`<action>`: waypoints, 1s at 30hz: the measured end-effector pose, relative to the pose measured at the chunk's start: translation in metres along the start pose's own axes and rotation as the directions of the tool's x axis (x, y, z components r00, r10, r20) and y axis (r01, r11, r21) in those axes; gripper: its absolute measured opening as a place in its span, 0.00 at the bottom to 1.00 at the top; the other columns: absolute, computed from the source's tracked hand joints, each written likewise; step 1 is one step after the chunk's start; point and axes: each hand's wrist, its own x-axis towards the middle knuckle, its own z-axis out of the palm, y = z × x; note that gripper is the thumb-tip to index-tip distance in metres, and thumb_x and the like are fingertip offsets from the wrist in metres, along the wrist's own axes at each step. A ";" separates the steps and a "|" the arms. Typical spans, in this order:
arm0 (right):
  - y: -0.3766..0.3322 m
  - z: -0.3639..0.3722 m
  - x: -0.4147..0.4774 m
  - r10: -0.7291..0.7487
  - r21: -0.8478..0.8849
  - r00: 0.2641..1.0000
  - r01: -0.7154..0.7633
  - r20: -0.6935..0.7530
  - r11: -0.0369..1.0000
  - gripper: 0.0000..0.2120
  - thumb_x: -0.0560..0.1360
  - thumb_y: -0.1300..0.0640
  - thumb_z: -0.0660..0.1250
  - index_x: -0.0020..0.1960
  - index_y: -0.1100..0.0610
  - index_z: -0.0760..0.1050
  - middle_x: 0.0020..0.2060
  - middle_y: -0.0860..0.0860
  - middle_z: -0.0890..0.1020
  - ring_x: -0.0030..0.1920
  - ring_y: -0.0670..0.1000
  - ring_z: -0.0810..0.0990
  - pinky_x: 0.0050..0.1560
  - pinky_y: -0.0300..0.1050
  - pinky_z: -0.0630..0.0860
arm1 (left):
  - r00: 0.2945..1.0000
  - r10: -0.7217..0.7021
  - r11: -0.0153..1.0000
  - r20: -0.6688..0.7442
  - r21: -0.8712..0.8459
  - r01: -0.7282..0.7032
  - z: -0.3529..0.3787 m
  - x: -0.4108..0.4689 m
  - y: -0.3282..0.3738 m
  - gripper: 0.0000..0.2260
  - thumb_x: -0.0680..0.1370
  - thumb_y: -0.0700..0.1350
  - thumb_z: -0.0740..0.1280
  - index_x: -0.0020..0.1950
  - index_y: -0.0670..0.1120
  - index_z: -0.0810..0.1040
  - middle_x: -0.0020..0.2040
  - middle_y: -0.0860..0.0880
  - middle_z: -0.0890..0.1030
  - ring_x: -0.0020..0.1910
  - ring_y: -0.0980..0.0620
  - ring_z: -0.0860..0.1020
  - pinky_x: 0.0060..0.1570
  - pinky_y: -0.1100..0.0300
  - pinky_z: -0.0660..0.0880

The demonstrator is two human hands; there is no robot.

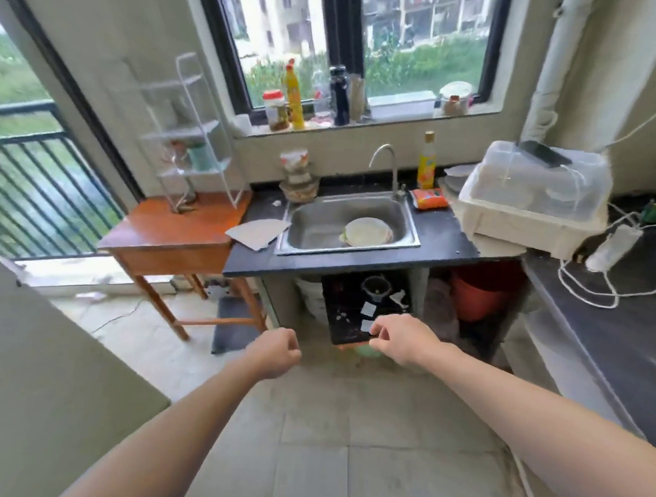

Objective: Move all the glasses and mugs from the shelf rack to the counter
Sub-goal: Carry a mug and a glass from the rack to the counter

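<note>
A white wire shelf rack (196,130) stands on a wooden side table (177,226) left of the sink. On its middle tier I see a clear glass (172,155) and a pale green mug (201,156); the view there is blurred. The dark counter (356,261) runs right of the table. My left hand (275,353) is held out low over the floor with fingers curled shut and nothing in it. My right hand (399,341) hangs beside it, fingers loosely bent and apart, holding nothing. Both hands are well short of the rack.
A steel sink (320,229) holds plates (366,233). A stack of bowls (298,179), a paper sheet (257,232), a yellow bottle (427,162) and a covered dish box (531,197) sit on the counter. Bottles line the windowsill (362,118). A power strip (612,247) lies on the right counter.
</note>
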 end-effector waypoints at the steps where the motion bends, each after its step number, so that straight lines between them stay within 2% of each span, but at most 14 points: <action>1: -0.020 0.004 0.014 -0.028 -0.005 1.000 0.029 0.010 1.000 0.15 0.77 0.46 0.65 0.61 0.50 0.77 0.56 0.49 0.82 0.57 0.53 0.79 0.55 0.47 0.74 | 1.000 -0.027 1.000 -0.009 -0.013 0.027 -0.010 -0.001 -0.020 0.07 0.76 0.46 0.63 0.49 0.45 0.79 0.51 0.45 0.83 0.50 0.46 0.79 0.47 0.56 0.75; 6: -0.104 0.016 0.089 -0.155 -0.061 0.986 0.158 0.057 0.985 0.15 0.76 0.46 0.65 0.60 0.49 0.77 0.54 0.47 0.83 0.54 0.53 0.80 0.53 0.46 0.76 | 0.987 -0.142 0.985 -0.071 -0.113 0.134 -0.043 0.000 -0.104 0.03 0.78 0.45 0.63 0.45 0.48 0.75 0.46 0.48 0.79 0.42 0.52 0.76 0.38 0.62 0.70; 8: -0.131 0.018 0.120 -0.200 -0.076 0.977 0.205 0.073 0.976 0.15 0.76 0.46 0.64 0.60 0.49 0.77 0.53 0.47 0.83 0.53 0.52 0.79 0.52 0.47 0.75 | 0.978 -0.189 0.974 -0.091 -0.146 0.175 -0.057 0.006 -0.132 0.04 0.78 0.46 0.63 0.47 0.47 0.75 0.46 0.47 0.79 0.43 0.52 0.76 0.40 0.62 0.69; 14: -0.202 0.010 0.225 -0.341 -0.096 0.937 0.347 0.080 0.933 0.14 0.76 0.47 0.65 0.60 0.50 0.77 0.52 0.49 0.83 0.52 0.52 0.80 0.52 0.49 0.77 | 0.945 -0.299 0.945 -0.136 -0.178 0.273 -0.114 0.050 -0.199 0.09 0.76 0.48 0.62 0.51 0.45 0.77 0.51 0.45 0.81 0.50 0.45 0.78 0.49 0.52 0.76; 18: -0.256 -0.013 0.316 -0.411 -0.032 0.911 0.412 0.017 0.911 0.16 0.76 0.48 0.67 0.61 0.53 0.77 0.51 0.50 0.84 0.51 0.52 0.81 0.53 0.50 0.78 | 0.904 -0.373 0.910 -0.209 -0.269 0.314 -0.165 0.099 -0.238 0.06 0.75 0.49 0.63 0.47 0.48 0.77 0.45 0.47 0.81 0.45 0.48 0.79 0.45 0.53 0.78; 23: -0.315 -0.051 0.418 -0.472 -0.022 0.881 0.471 -0.028 0.882 0.16 0.76 0.47 0.66 0.61 0.52 0.77 0.51 0.49 0.84 0.50 0.52 0.81 0.50 0.46 0.77 | 0.855 -0.426 0.883 -0.295 -0.340 0.322 -0.233 0.151 -0.274 0.06 0.74 0.48 0.64 0.47 0.47 0.78 0.44 0.47 0.81 0.42 0.47 0.78 0.41 0.54 0.75; 26: -0.343 -0.060 0.463 -0.483 -0.009 0.875 0.483 -0.043 0.876 0.16 0.76 0.48 0.67 0.62 0.52 0.77 0.49 0.48 0.84 0.47 0.51 0.81 0.49 0.45 0.75 | 0.836 -0.461 0.857 -0.298 -0.394 0.332 -0.257 0.174 -0.297 0.07 0.75 0.48 0.64 0.48 0.47 0.78 0.41 0.47 0.80 0.37 0.49 0.78 0.34 0.57 0.72; 30: -0.374 -0.057 0.517 -0.503 0.021 0.864 0.504 -0.038 0.864 0.16 0.76 0.49 0.67 0.62 0.52 0.77 0.45 0.47 0.83 0.45 0.49 0.81 0.51 0.48 0.78 | 0.838 -0.463 0.857 -0.291 -0.388 0.339 -0.283 0.210 -0.335 0.07 0.76 0.47 0.63 0.49 0.46 0.78 0.42 0.48 0.78 0.39 0.50 0.75 0.35 0.58 0.70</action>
